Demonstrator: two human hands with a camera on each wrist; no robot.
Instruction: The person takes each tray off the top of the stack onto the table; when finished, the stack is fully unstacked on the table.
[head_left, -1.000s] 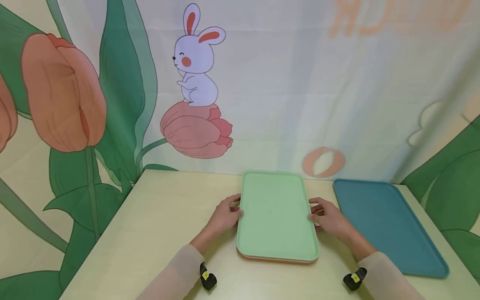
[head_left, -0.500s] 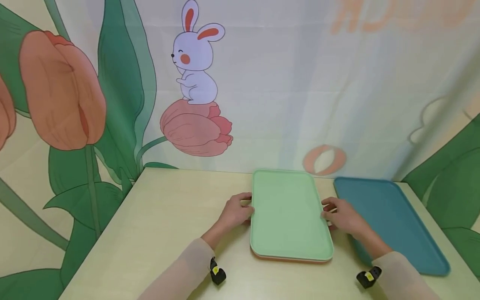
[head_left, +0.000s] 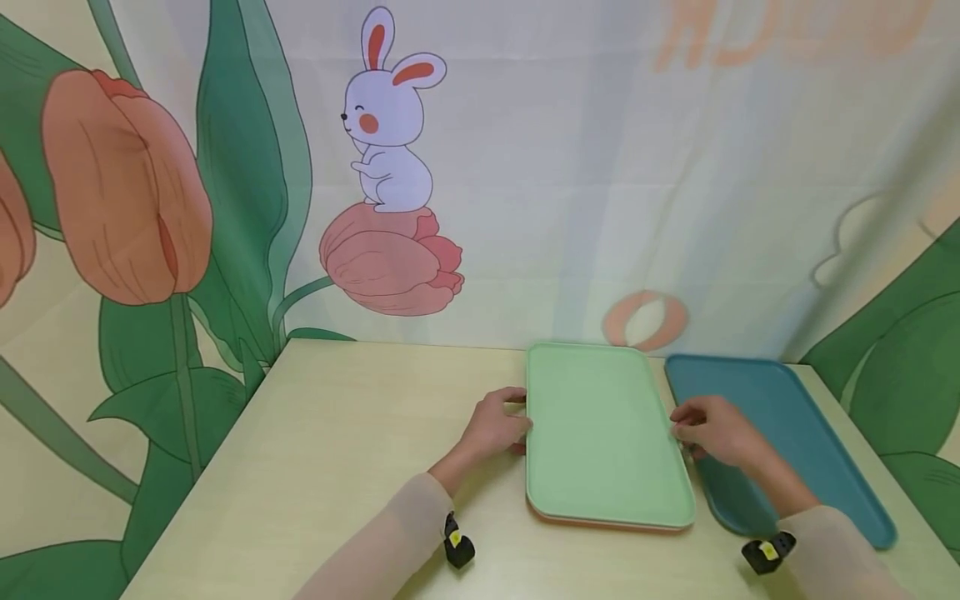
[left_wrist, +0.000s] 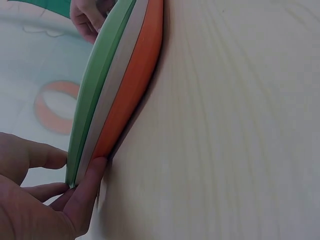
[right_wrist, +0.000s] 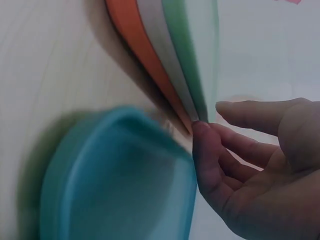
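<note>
A stack of three rectangular trays lies between the two hands: a light green tray (head_left: 607, 433) on top, a greyish-white tray (left_wrist: 112, 80) in the middle and an orange tray (left_wrist: 137, 75) at the bottom. The left hand (head_left: 495, 425) grips the stack's left side, thumb by the green rim and a fingertip against the orange tray. At the opposite side the right hand (head_left: 716, 429) holds the stack's edge with curled fingers, its thumb near the green rim. A blue tray (head_left: 780, 442) lies just right of the stack, partly under the right hand and forearm.
The pale wooden table (head_left: 337, 450) stretches out to the left of the stack. Behind it hangs a curtain (head_left: 525, 208) printed with a rabbit and tulips. Black wrist devices sit at both sleeves.
The stack of trays has slid to the right along with both hands, closing the gap to the blue tray. The blue tray stays nearly where it was.
</note>
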